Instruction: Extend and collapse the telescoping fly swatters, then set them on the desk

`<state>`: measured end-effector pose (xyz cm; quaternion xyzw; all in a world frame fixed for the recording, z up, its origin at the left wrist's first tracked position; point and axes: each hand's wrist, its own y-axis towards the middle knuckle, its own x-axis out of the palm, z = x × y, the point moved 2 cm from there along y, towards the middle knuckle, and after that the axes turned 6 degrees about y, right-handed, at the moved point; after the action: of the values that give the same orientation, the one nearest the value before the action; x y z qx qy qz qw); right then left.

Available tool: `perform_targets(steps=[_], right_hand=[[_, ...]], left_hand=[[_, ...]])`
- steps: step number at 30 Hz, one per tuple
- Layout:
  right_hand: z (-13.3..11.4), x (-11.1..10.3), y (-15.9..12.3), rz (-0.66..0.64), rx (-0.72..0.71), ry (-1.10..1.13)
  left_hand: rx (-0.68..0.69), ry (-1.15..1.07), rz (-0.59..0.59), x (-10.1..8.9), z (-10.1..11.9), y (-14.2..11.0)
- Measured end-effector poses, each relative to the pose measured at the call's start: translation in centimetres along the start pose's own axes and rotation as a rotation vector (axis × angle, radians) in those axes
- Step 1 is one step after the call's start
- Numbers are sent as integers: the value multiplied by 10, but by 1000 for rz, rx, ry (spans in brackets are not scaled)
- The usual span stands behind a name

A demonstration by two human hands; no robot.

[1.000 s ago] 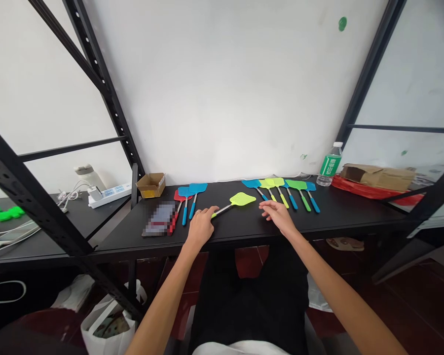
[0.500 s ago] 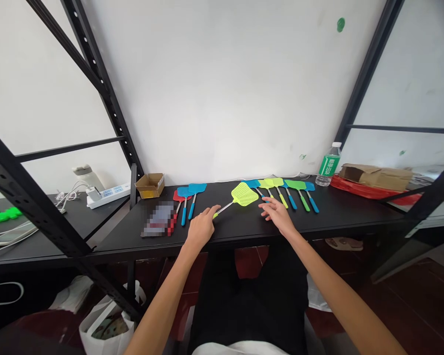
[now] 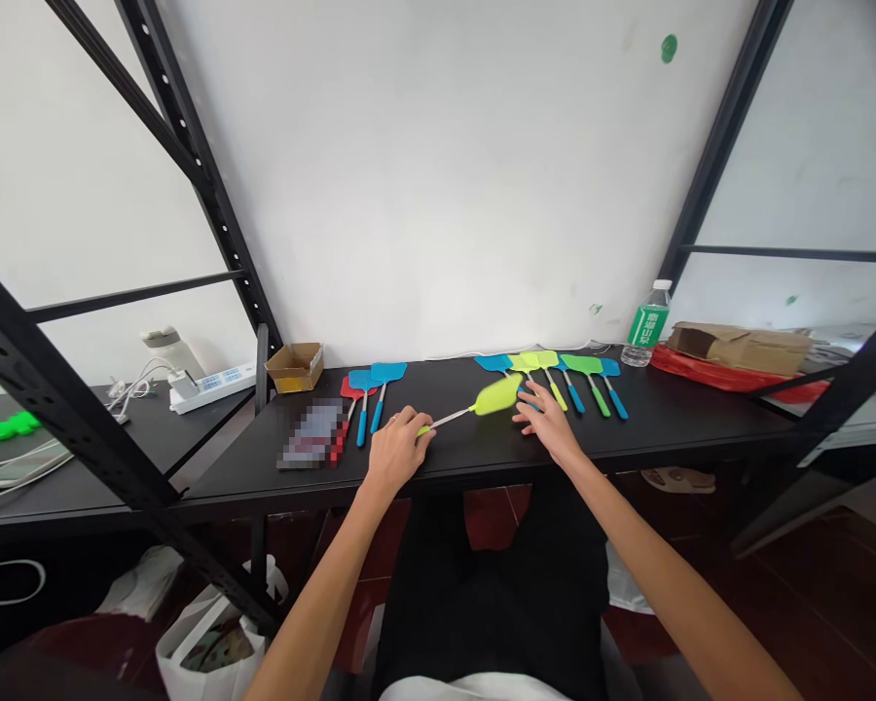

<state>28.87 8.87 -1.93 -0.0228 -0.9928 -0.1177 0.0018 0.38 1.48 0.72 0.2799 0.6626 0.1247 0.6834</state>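
Left hand point(image 3: 401, 448): fingers curled snugly around handle end of yellow-green fly swatter point(image 3: 494, 396), well left of water bottle point(image 3: 647, 325). Right hand point(image 3: 550, 426), left of bottle: fingers loosely spread, apparently gripping nothing; swatter contact unclear. Firm grip likely steadies swatter.

Left hand point(image 3: 398, 450), right hand point(image 3: 551, 428): bare | 2 forearms point(image 3: 321, 584): bare, tapering to wrists | Trousers point(image 3: 496, 604): black, 6 o'clock | Upper garment point(image 3: 474, 687): white, edge only, 6 o'clock
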Motion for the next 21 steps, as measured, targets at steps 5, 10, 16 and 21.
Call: perform_targets(steps=[5,10,16,21], right_hand=[[-1,0,0,-26,0,12],[-8,2,-3,-62,-1,2],[-12,4,-6,-72,-10,-8],[-16,4,-6,-64,27,39]], left_hand=[[-1,1,39,-2,0,1],[-100,13,66,-2,-2,1],[-123,21,84,-2,-2,0],[-69,-19,127,-2,-2,0]])
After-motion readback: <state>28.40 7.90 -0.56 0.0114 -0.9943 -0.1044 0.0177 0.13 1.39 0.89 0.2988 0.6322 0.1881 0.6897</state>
